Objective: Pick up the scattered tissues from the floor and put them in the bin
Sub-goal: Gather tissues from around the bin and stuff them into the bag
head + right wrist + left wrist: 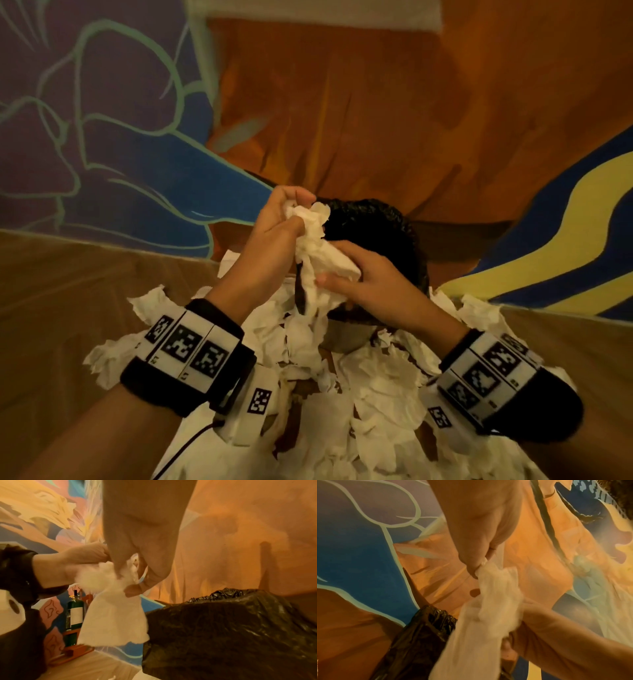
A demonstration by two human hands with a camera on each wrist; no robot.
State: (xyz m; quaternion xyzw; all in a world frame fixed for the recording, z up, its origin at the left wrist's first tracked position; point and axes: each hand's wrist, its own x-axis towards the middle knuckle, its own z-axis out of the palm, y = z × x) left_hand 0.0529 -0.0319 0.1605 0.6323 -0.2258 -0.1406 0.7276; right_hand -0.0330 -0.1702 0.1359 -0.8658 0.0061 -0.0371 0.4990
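You have a crumpled wad of thin white tissue paper (317, 253) clutched between both hands, held up just in front of the bin lined with a crinkled black plastic bag (373, 222). Your left hand (279, 222) pinches the top of the wad, thumb and fingers curled tight into it; your right hand (363, 274) grips lower down, fingers wrapped round the bulk, with a loose tail of paper hanging below your right palm. The bin's mouth sits just beyond your knuckles, its near rim below and behind the wad.

This stuff will likely handle as almost weightless, limp and easily torn. It has no stiffness, so any corner you leave outside your grip will droop and may snag on the rim of the liner or flutter off. Judging by the hanging tail, you would do well to gather that loose end up into your right palm before you carry the wad over the opening. Squeeze it into a ball rather than pulling the two hands apart, since thin paper like this will probably rip under tension.

Beneath your wrists, a wide litter of more torn white tissue sheets (376, 394) still covers the brown wooden floor (68, 325), so most of the task appears to remain. For those, scoop from underneath with spread fingers and bunch several together; pinching single edges is likely to tear them.
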